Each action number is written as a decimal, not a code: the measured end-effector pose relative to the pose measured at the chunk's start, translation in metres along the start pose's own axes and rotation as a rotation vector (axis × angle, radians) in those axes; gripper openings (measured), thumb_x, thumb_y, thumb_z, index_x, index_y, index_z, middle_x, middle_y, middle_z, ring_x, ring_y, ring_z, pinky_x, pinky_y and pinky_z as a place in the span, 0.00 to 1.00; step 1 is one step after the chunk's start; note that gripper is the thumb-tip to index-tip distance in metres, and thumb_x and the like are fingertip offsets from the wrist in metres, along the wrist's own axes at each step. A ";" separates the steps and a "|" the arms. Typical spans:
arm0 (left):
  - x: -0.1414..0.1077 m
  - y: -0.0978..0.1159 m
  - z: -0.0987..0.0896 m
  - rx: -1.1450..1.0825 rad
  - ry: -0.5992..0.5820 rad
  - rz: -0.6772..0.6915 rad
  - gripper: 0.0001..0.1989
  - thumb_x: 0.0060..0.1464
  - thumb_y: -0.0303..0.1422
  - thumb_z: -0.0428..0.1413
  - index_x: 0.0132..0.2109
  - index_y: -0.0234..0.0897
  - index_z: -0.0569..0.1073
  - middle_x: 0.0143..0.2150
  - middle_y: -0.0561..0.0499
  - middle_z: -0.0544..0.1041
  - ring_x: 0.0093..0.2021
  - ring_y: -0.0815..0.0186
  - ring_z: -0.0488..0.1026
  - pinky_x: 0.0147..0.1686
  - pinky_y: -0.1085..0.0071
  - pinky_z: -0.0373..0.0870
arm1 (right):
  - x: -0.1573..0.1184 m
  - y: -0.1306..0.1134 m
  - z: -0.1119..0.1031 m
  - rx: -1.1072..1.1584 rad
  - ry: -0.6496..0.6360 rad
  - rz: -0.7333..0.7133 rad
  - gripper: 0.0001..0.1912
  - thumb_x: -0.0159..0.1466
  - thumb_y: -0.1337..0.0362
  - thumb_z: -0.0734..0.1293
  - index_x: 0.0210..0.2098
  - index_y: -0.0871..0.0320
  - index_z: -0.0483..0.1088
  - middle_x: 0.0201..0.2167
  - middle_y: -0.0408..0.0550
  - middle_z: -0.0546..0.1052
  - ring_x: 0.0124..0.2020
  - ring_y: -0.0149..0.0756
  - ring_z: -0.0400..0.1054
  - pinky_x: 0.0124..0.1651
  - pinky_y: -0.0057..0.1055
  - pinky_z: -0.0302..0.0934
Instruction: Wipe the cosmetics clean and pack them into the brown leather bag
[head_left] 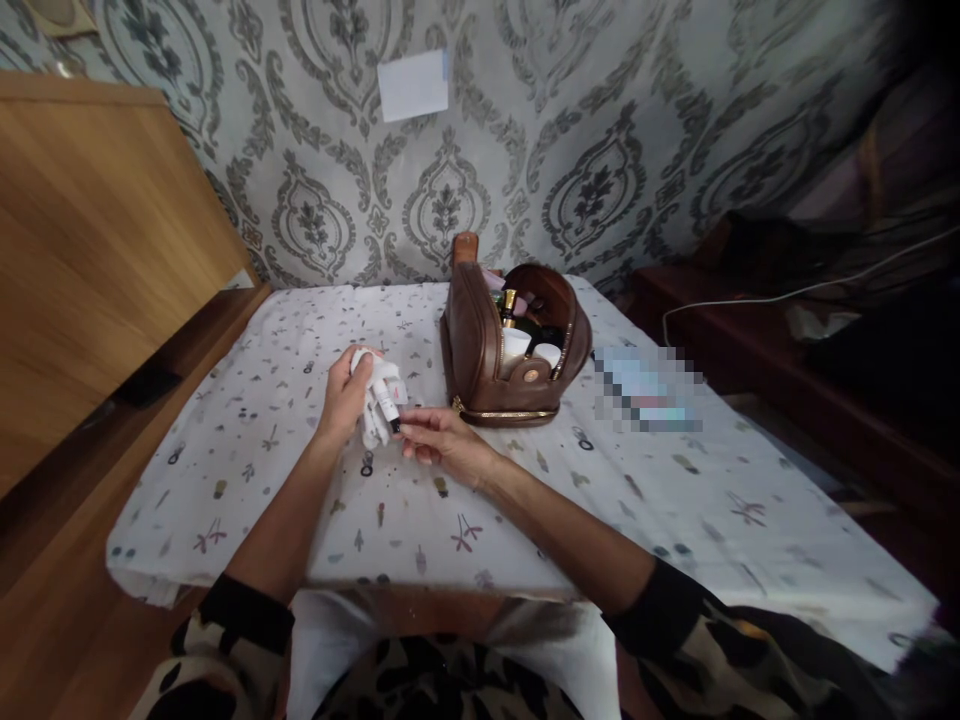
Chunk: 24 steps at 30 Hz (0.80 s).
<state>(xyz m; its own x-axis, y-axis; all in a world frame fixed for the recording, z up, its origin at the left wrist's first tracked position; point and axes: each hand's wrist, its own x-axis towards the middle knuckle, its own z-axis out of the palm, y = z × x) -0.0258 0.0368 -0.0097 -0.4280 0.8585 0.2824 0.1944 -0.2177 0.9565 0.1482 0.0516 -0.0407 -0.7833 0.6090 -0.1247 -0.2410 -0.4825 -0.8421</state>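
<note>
My left hand [346,392] is closed around a crumpled white cloth or wipe [373,420], held just above the patterned tablecloth. A small white tube [386,399] with a black cap lies against the cloth. The fingertips of my right hand [442,442] pinch the tube at its black cap. Right of the hands stands a brown leather bag [474,340], unzipped, its lid raised. Inside it are white-lidded jars [516,346], a gold-topped bottle [510,302] and other items too crowded to tell apart.
The table wears a white printed cloth [285,340]. A blurred-out flat item [649,388] lies right of the bag. A wooden cabinet [112,220] stands at the left. Dark red furniture [720,340] with a white cable [757,299] is at the right. Patterned wallpaper is behind.
</note>
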 end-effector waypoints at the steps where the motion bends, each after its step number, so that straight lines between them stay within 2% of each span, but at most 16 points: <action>1: 0.000 0.000 0.000 -0.040 0.013 -0.022 0.16 0.56 0.47 0.57 0.39 0.38 0.72 0.23 0.57 0.65 0.22 0.71 0.61 0.23 0.76 0.60 | -0.001 -0.001 0.000 0.012 -0.007 0.016 0.22 0.46 0.58 0.82 0.36 0.61 0.77 0.30 0.45 0.80 0.22 0.24 0.70 0.19 0.20 0.52; 4: 0.000 0.003 0.000 -0.142 -0.008 -0.088 0.19 0.51 0.47 0.62 0.44 0.39 0.72 0.25 0.57 0.67 0.22 0.71 0.64 0.22 0.76 0.61 | -0.003 -0.003 0.001 0.029 -0.015 0.031 0.22 0.46 0.56 0.82 0.34 0.61 0.75 0.31 0.47 0.82 0.25 0.27 0.74 0.20 0.19 0.55; 6: 0.001 0.006 -0.001 -0.188 -0.053 -0.122 0.24 0.46 0.43 0.66 0.48 0.39 0.72 0.29 0.57 0.70 0.25 0.71 0.67 0.24 0.76 0.64 | -0.003 -0.004 0.002 0.035 -0.002 0.014 0.24 0.46 0.55 0.82 0.35 0.60 0.73 0.32 0.48 0.83 0.27 0.30 0.76 0.22 0.19 0.57; 10: -0.002 0.012 0.000 -0.226 -0.196 -0.226 0.44 0.36 0.34 0.71 0.61 0.40 0.63 0.41 0.51 0.77 0.33 0.67 0.75 0.31 0.74 0.72 | -0.001 -0.003 0.001 0.005 0.052 -0.060 0.24 0.45 0.54 0.82 0.33 0.59 0.70 0.29 0.47 0.82 0.24 0.29 0.75 0.21 0.20 0.55; 12: -0.007 0.014 0.004 -0.214 -0.295 -0.289 0.49 0.36 0.34 0.71 0.64 0.41 0.57 0.42 0.50 0.77 0.30 0.66 0.76 0.29 0.72 0.73 | 0.000 -0.002 0.000 -0.013 0.088 -0.112 0.23 0.46 0.56 0.81 0.33 0.59 0.70 0.27 0.45 0.81 0.22 0.27 0.72 0.20 0.20 0.53; 15: -0.015 0.013 0.013 -0.182 -0.367 -0.338 0.49 0.37 0.34 0.70 0.64 0.40 0.56 0.38 0.52 0.76 0.22 0.69 0.73 0.22 0.72 0.71 | 0.002 -0.003 -0.001 -0.028 0.137 -0.173 0.21 0.47 0.57 0.79 0.33 0.60 0.71 0.25 0.42 0.78 0.20 0.25 0.68 0.19 0.21 0.51; 18: -0.020 0.011 0.021 -0.187 -0.340 -0.339 0.43 0.39 0.35 0.68 0.61 0.39 0.59 0.31 0.56 0.74 0.18 0.70 0.69 0.18 0.73 0.67 | 0.002 -0.002 -0.002 -0.095 0.157 -0.197 0.19 0.49 0.56 0.77 0.34 0.59 0.71 0.26 0.41 0.77 0.21 0.26 0.68 0.20 0.22 0.52; 20: -0.021 0.011 0.024 -0.208 -0.279 -0.343 0.39 0.41 0.36 0.67 0.59 0.38 0.61 0.27 0.58 0.72 0.17 0.71 0.68 0.17 0.74 0.64 | 0.002 0.000 -0.002 -0.190 0.149 -0.217 0.18 0.52 0.55 0.76 0.35 0.58 0.69 0.27 0.40 0.76 0.21 0.27 0.69 0.21 0.23 0.53; 24: -0.020 0.015 0.026 -0.230 -0.029 -0.286 0.28 0.40 0.38 0.66 0.49 0.38 0.68 0.23 0.60 0.68 0.19 0.72 0.66 0.19 0.77 0.62 | 0.001 0.005 -0.001 -0.381 0.099 -0.251 0.17 0.56 0.52 0.73 0.34 0.56 0.66 0.24 0.38 0.73 0.20 0.27 0.67 0.21 0.24 0.53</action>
<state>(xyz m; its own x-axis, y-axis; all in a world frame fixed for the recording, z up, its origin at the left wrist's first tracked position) 0.0085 0.0287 -0.0029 -0.4105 0.9119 0.0019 -0.1341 -0.0625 0.9890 0.1467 0.0504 -0.0453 -0.6651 0.7431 0.0736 -0.1738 -0.0582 -0.9831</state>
